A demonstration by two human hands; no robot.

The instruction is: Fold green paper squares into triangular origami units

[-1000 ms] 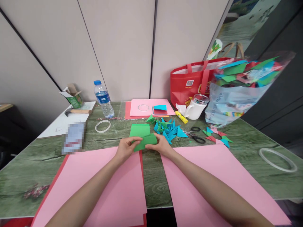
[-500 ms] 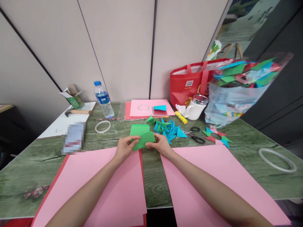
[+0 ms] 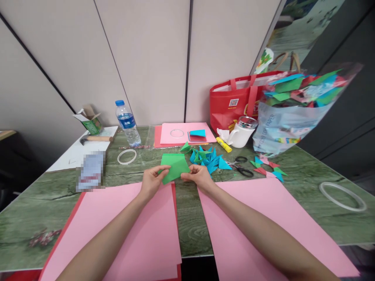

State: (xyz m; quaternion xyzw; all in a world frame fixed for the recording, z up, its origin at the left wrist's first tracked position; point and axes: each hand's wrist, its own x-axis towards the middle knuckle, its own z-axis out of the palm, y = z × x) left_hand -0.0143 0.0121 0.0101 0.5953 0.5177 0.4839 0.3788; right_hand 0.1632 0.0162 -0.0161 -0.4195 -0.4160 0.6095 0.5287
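Note:
Between my two hands is a piece of green paper (image 3: 176, 171), tilted slightly above the table. My left hand (image 3: 154, 180) pinches its left edge, and my right hand (image 3: 200, 175) pinches its right edge. Behind it, more green paper (image 3: 172, 157) lies on the table, partly covered by the piece I hold. Just right of that rests a heap of folded blue and green paper pieces (image 3: 209, 159). Black-handled scissors (image 3: 243, 168) lie beside the heap. Large pink sheets (image 3: 125, 230) spread under my left forearm, with more pink sheets (image 3: 263, 218) under the right one.
A water bottle (image 3: 128, 124), a hammer (image 3: 96, 138) and a clear ring (image 3: 127, 156) are at the left. Toward the right stand a white mug (image 3: 242, 134), a red bag (image 3: 225, 105) and a plastic bag of folded paper (image 3: 272, 125). A glue stick (image 3: 224, 144) lies near the mug.
The held green paper now shows a taller face, as if turned or opened out. My left hand has shifted slightly left; my right hand has hardly moved.

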